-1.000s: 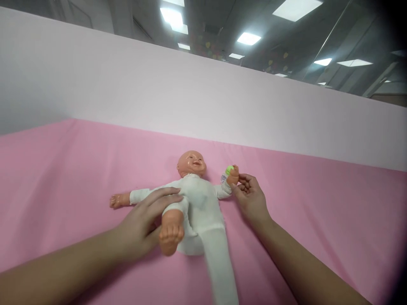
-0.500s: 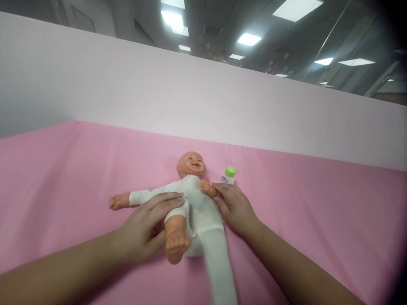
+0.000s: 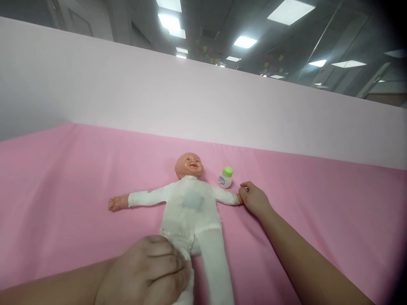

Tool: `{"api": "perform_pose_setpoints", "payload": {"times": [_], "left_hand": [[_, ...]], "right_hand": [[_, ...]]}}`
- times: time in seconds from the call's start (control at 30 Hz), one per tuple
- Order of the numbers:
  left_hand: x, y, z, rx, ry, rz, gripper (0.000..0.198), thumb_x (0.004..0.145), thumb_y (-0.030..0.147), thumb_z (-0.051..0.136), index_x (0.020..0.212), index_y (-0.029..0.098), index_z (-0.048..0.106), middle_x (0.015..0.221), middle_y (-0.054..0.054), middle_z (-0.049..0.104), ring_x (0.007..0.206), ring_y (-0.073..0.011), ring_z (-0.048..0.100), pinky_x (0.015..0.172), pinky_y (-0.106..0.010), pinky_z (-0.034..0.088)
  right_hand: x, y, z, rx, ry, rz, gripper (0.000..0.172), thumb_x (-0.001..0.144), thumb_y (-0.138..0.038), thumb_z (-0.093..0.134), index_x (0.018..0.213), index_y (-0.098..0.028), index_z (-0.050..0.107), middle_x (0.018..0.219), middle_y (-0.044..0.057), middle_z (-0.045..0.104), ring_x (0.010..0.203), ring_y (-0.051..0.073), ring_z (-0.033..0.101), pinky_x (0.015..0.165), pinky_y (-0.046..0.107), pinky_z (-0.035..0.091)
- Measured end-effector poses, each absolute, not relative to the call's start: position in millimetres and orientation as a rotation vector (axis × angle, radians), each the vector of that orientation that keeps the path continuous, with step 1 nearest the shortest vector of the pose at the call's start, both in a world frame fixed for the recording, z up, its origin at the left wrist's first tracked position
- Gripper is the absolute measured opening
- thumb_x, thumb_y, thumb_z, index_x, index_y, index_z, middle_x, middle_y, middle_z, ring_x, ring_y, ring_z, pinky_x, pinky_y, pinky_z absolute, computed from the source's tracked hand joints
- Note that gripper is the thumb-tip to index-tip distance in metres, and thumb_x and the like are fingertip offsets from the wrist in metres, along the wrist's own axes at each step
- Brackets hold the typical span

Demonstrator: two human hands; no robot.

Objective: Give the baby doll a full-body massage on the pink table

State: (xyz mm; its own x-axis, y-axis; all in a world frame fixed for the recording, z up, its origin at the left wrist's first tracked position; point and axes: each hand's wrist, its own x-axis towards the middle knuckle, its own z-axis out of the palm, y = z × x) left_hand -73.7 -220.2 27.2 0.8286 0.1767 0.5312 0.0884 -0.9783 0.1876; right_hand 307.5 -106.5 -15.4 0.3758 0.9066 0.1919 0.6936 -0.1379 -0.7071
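Note:
A baby doll (image 3: 194, 212) with a white cloth body and hard plastic head and hands lies on its back on the pink sheet. My left hand (image 3: 149, 271) is wrapped round the doll's leg at the left of the view; that leg's foot is out of sight. At the end of the doll's outstretched arm, on the right, my right hand (image 3: 254, 199) closes round the doll's small hand and mostly hides it. The doll's other arm (image 3: 146, 198) stretches out to the left, untouched. Near the head stands a small clear bottle (image 3: 225, 180) with a green cap.
A pink sheet (image 3: 302, 203) covers the surface under the doll. Behind it rises a white wall panel (image 3: 190, 97), with glass above it that shows ceiling lights.
The doll's raised leg has come down and straightened under my left hand. My right hand has drawn the doll's arm from its chest out to the right.

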Motion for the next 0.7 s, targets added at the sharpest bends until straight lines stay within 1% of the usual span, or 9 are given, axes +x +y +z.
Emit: {"api": "perform_pose_setpoints", "payload": {"times": [0.1, 0.2, 0.33, 0.4, 0.47, 0.53, 0.6, 0.63, 0.7], "left_hand": [[-74.8, -214.9, 32.2, 2.873, 0.142, 0.866, 0.064, 0.097, 0.032, 0.056, 0.158, 0.019, 0.039, 0.107, -0.013, 0.078, 0.100, -0.0284, 0.075, 0.093, -0.042, 0.064], [-80.1, -206.7, 33.6, 2.855, 0.220, 0.967, 0.060, 0.094, 0.034, 0.063, 0.151, 0.023, 0.048, 0.118, -0.014, 0.074, 0.109, -0.0289, 0.072, 0.097, -0.043, 0.061], [-92.1, -187.3, 25.6, 2.789, 0.508, 1.182, 0.057, 0.091, 0.027, 0.067, 0.146, 0.029, 0.053, 0.136, -0.013, 0.064, 0.122, -0.0305, 0.065, 0.102, -0.046, 0.058], [-96.9, -174.9, 20.0, 2.697, 0.679, 1.240, 0.057, 0.090, 0.028, 0.070, 0.145, 0.032, 0.055, 0.139, -0.011, 0.061, 0.124, -0.0303, 0.064, 0.101, -0.044, 0.058], [-99.1, -163.9, 15.5, 2.569, 0.806, 1.229, 0.056, 0.087, 0.033, 0.074, 0.142, 0.032, 0.058, 0.137, -0.010, 0.062, 0.121, -0.0302, 0.065, 0.096, -0.041, 0.060], [-98.7, -157.0, 13.2, 2.465, 0.861, 1.175, 0.055, 0.085, 0.037, 0.075, 0.138, 0.029, 0.061, 0.131, -0.009, 0.064, 0.117, -0.0302, 0.067, 0.091, -0.039, 0.061], [-96.5, -155.0, 13.1, 2.423, 0.853, 1.143, 0.055, 0.085, 0.039, 0.075, 0.137, 0.027, 0.061, 0.128, -0.010, 0.066, 0.115, -0.0302, 0.067, 0.091, -0.040, 0.061], [-95.0, -155.7, 13.4, 2.426, 0.831, 1.136, 0.056, 0.085, 0.039, 0.076, 0.138, 0.026, 0.061, 0.128, -0.010, 0.066, 0.116, -0.0306, 0.067, 0.093, -0.042, 0.061], [-92.0, -159.0, 14.1, 2.452, 0.791, 1.130, 0.061, 0.083, 0.042, 0.079, 0.139, 0.027, 0.060, 0.133, -0.011, 0.065, 0.121, -0.0318, 0.065, 0.099, -0.045, 0.059]], "right_hand": [[307.0, -105.8, -17.0, -1.888, -1.390, 0.386, 0.029, 0.078, -0.034, 0.064, 0.103, -0.022, 0.071, 0.072, 0.001, 0.069, 0.068, 0.023, 0.064, 0.064, 0.034, 0.044], [304.4, -108.3, -16.1, -1.855, -1.360, 0.372, 0.028, 0.080, -0.037, 0.064, 0.104, -0.022, 0.069, 0.074, 0.001, 0.069, 0.072, 0.024, 0.065, 0.064, 0.034, 0.045], [293.6, -118.3, -11.9, -1.674, -1.271, 0.376, 0.045, 0.091, -0.050, 0.061, 0.127, -0.023, 0.058, 0.097, 0.003, 0.070, 0.087, 0.022, 0.069, 0.073, 0.035, 0.054], [282.9, -126.4, -9.5, -1.475, -1.230, 0.420, 0.055, 0.090, -0.053, 0.065, 0.136, -0.025, 0.051, 0.113, 0.006, 0.069, 0.090, 0.020, 0.069, 0.076, 0.034, 0.058], [269.6, -134.8, -7.6, -1.328, -1.241, 0.428, 0.062, 0.087, -0.051, 0.073, 0.138, -0.025, 0.051, 0.120, 0.009, 0.067, 0.087, 0.019, 0.068, 0.077, 0.035, 0.060], [256.0, -141.3, -7.0, -1.322, -1.323, 0.382, 0.057, 0.087, -0.050, 0.075, 0.135, -0.025, 0.056, 0.114, 0.008, 0.069, 0.082, 0.018, 0.066, 0.076, 0.035, 0.060], [244.0, -144.6, -8.2, -1.359, -1.465, 0.310, 0.045, 0.090, -0.047, 0.072, 0.129, -0.026, 0.062, 0.104, 0.006, 0.072, 0.080, 0.019, 0.066, 0.076, 0.038, 0.060], [238.9, -145.0, -9.4, -1.369, -1.564, 0.263, 0.039, 0.092, -0.044, 0.070, 0.127, -0.027, 0.064, 0.103, 0.005, 0.072, 0.082, 0.021, 0.067, 0.079, 0.040, 0.060], [230.6, -144.1, -12.7, -1.332, -1.795, 0.148, 0.032, 0.096, -0.036, 0.066, 0.126, -0.028, 0.067, 0.112, 0.006, 0.074, 0.095, 0.025, 0.067, 0.090, 0.046, 0.058]]}}
